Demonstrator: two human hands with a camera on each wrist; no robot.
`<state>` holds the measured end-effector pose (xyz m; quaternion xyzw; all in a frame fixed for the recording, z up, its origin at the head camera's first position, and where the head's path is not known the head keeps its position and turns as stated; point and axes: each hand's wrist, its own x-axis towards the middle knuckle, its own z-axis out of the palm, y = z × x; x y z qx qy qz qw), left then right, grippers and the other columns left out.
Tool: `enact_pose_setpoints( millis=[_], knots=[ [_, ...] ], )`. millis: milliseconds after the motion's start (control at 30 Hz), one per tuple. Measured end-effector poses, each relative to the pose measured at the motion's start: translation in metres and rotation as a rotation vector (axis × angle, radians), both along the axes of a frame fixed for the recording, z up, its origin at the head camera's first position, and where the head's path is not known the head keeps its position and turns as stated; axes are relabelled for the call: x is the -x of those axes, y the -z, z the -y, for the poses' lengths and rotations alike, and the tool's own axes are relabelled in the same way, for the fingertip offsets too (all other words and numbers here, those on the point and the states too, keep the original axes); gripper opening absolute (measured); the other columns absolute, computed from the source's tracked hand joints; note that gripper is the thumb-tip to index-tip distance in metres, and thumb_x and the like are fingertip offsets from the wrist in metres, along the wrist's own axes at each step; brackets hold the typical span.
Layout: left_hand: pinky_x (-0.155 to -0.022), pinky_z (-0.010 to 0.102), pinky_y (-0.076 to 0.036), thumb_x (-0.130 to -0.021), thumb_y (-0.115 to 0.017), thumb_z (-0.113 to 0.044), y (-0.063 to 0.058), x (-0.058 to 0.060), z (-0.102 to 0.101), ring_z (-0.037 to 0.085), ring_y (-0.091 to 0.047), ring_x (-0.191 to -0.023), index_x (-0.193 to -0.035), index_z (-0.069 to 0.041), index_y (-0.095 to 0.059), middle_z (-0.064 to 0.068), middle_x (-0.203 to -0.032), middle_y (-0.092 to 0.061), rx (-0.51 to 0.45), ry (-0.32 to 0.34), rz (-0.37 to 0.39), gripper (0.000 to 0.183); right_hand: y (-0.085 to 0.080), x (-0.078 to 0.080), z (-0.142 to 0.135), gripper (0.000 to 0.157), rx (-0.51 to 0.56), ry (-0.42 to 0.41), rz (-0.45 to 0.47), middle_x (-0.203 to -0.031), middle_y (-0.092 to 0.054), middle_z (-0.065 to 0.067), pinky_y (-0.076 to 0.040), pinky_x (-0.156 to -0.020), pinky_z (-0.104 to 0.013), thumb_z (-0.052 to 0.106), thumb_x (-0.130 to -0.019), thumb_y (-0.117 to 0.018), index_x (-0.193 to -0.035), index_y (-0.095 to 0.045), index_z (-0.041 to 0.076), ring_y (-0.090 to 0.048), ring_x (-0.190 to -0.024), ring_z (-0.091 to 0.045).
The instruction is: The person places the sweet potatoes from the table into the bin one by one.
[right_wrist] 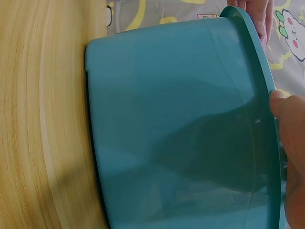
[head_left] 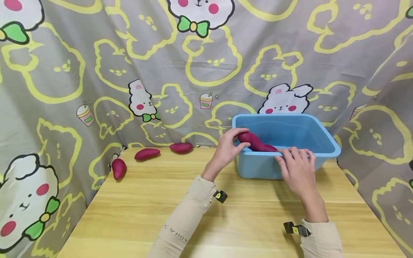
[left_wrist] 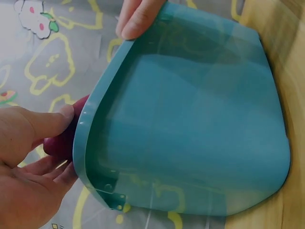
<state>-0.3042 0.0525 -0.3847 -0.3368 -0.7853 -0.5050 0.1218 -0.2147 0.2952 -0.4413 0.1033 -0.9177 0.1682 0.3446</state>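
Observation:
My left hand (head_left: 228, 147) holds a purple sweet potato (head_left: 251, 139) between thumb and fingers, over the left front corner of a blue plastic bin (head_left: 262, 166). In the left wrist view the same sweet potato (left_wrist: 62, 143) shows partly behind the bin's rim. More purple skin (head_left: 270, 148) appears just inside the front wall; whether it belongs to a second sweet potato I cannot tell. With its thumb outside and fingers over the edge, my right hand (head_left: 298, 172) grips the front rim. The front wall hides much of the bin's floor.
Three more sweet potatoes lie along the table's back left: one near the left edge (head_left: 119, 169), one in between (head_left: 147, 154) and one by the curtain (head_left: 181, 148). A patterned grey curtain (head_left: 206, 118) hangs behind and beside the wooden table (head_left: 145, 200).

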Motion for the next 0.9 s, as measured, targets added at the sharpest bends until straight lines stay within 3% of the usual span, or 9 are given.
enact_pose_setpoints(
  millis=[167, 400, 567, 700, 900],
  knots=[
    [-0.098, 0.018, -0.048, -0.091, -0.078, -0.01, 0.0, 0.0, 0.004, 0.016, -0.064, -0.119, -0.135, -0.006, -0.066, 0.01, -0.134, -0.065, 0.016, -0.004, -0.024, 0.045, -0.002, 0.003, 0.004, 0.031, 0.002, -0.012, -0.006, -0.111, -0.059, -0.018, -0.019, -0.109, -0.067, 0.027, -0.101, -0.064, -0.124, -0.066, 0.006, -0.047, -0.114, -0.042],
    [-0.1, 0.028, -0.051, -0.094, -0.075, -0.012, 0.0, -0.003, 0.008, 0.022, -0.066, -0.118, -0.129, -0.006, -0.069, 0.009, -0.128, -0.068, 0.053, 0.011, -0.035, 0.035, -0.003, 0.001, 0.006, 0.031, 0.015, -0.008, 0.008, -0.112, -0.06, -0.019, -0.019, -0.109, -0.068, 0.026, -0.101, -0.064, -0.123, -0.066, 0.005, -0.046, -0.115, -0.043],
    [-0.101, 0.031, -0.05, -0.097, -0.073, -0.016, 0.001, -0.005, 0.01, 0.015, -0.064, -0.115, -0.123, -0.007, -0.07, 0.007, -0.122, -0.069, 0.089, 0.038, -0.087, 0.028, -0.002, -0.002, 0.006, 0.03, 0.028, -0.001, 0.009, -0.112, -0.06, -0.02, -0.018, -0.109, -0.068, 0.025, -0.1, -0.065, -0.122, -0.066, 0.005, -0.045, -0.115, -0.044],
    [-0.103, 0.026, -0.046, -0.099, -0.071, -0.019, 0.004, -0.003, 0.014, 0.012, -0.061, -0.116, -0.122, -0.008, -0.071, 0.005, -0.12, -0.069, 0.112, 0.035, -0.147, 0.026, 0.0, -0.002, 0.004, 0.029, 0.033, -0.008, -0.004, -0.112, -0.06, -0.021, -0.017, -0.109, -0.069, 0.024, -0.101, -0.065, -0.122, -0.067, 0.004, -0.045, -0.115, -0.045],
    [-0.103, 0.025, -0.045, -0.1, -0.069, -0.017, 0.009, 0.004, 0.031, 0.014, -0.061, -0.114, -0.12, -0.006, -0.071, 0.005, -0.119, -0.067, 0.054, -0.001, -0.242, 0.023, 0.001, 0.001, 0.003, 0.029, 0.034, -0.014, -0.02, -0.113, -0.06, -0.021, -0.017, -0.109, -0.069, 0.024, -0.101, -0.064, -0.123, -0.067, 0.005, -0.045, -0.115, -0.045]
  ],
)
